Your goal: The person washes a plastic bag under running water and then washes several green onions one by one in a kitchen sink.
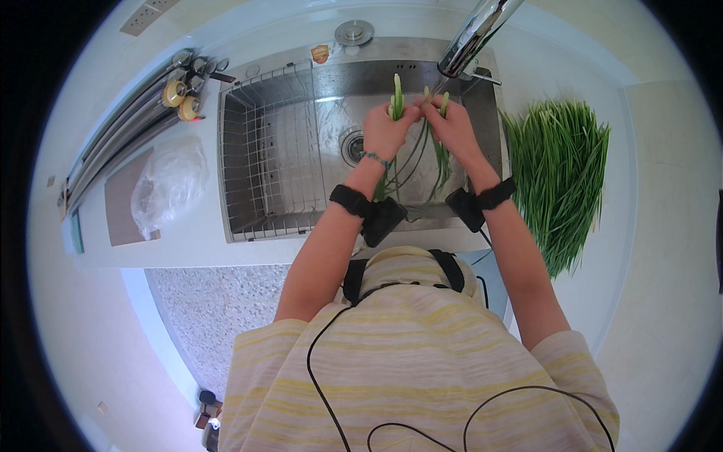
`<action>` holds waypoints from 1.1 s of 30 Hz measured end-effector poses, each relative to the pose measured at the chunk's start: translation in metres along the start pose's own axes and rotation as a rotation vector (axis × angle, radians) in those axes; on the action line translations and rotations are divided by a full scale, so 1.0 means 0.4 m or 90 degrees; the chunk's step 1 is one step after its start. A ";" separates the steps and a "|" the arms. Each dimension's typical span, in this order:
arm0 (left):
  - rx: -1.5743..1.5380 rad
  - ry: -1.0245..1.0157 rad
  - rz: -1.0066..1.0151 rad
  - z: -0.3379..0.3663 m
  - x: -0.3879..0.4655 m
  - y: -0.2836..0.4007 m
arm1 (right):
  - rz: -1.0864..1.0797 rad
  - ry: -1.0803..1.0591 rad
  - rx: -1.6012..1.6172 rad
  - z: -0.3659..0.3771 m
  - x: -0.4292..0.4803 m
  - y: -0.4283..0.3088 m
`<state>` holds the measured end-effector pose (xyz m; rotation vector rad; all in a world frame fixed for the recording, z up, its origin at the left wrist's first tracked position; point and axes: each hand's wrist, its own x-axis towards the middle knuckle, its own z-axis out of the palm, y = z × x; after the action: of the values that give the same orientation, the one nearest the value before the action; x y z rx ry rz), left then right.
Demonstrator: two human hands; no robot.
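Observation:
Over a steel sink (339, 113), under the faucet spout, both my hands hold green leafy stalks that look like garlic chives. A small bunch of stalks (397, 93) is in my left hand (387, 131), pale ends up and leaves hanging down. My right hand (453, 127) grips more stalks (441, 152), whose leaves droop into the sink. The fingertips of the two hands meet near the water stream. A large pile of the same greens (556, 175) lies on the counter right of the sink.
A chrome faucet (474, 39) reaches over the sink's back right. A wire rack (277, 152) covers the sink's left part. On the left counter are a crumpled clear plastic bag (172, 186), a brown board (121, 203) and metal utensils (130, 113). A drain (353, 147) shows below the hands.

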<state>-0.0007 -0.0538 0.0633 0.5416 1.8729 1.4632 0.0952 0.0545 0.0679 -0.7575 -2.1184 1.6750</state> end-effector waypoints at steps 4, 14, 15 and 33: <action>0.027 0.001 0.057 0.008 0.007 -0.011 | -0.102 0.102 -0.196 0.016 -0.005 0.025; -0.050 -0.034 -0.026 -0.003 0.014 -0.024 | -0.140 0.091 -0.239 0.013 -0.003 0.040; -0.055 -0.036 -0.032 -0.009 0.017 -0.024 | -0.130 0.081 -0.234 0.013 -0.003 0.037; -0.221 -0.099 -0.043 -0.030 0.011 -0.032 | 0.122 -0.029 0.117 -0.020 0.017 -0.025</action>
<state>-0.0113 -0.0626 0.0515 0.4072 1.4623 1.6067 0.0924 0.0631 0.0790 -0.8955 -1.9388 1.9715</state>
